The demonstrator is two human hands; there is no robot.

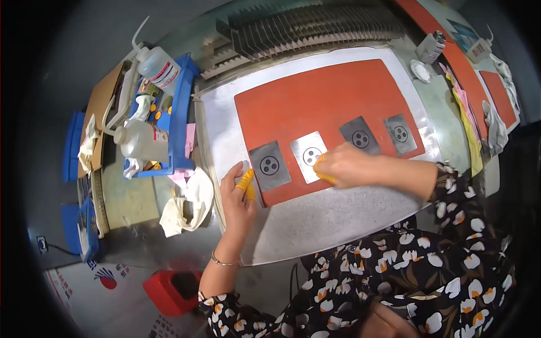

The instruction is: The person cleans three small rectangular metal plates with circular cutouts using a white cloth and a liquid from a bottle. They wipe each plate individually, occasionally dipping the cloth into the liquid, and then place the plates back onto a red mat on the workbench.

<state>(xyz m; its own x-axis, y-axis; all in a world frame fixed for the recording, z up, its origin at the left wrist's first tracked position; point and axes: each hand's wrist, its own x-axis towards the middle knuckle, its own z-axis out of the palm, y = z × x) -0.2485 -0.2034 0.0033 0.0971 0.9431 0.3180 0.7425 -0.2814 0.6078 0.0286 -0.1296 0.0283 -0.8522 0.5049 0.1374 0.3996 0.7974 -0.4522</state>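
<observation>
Four-sided thin metal plates, each with a dark ring around three dots, lie in a row on an orange mat (321,96). My right hand (346,166), yellow finger cots on its fingertips, is closed at the right edge of the bright second plate (304,147); its palm hides what the fingers hold, if anything. My left hand (238,197), also with yellow finger cots, has its fingers loosely bent and apart beside the left edge of the first plate (275,179). Further right lie a third plate (369,145) and a fourth plate (407,142).
A blue tray (183,112) at left holds squeeze bottles, one a white bottle (143,141). Crumpled white cloth (194,205) lies in front of it. Behind the mat stands a slotted rack (315,34) of thin plates. A small bottle (431,48) stands at the far right.
</observation>
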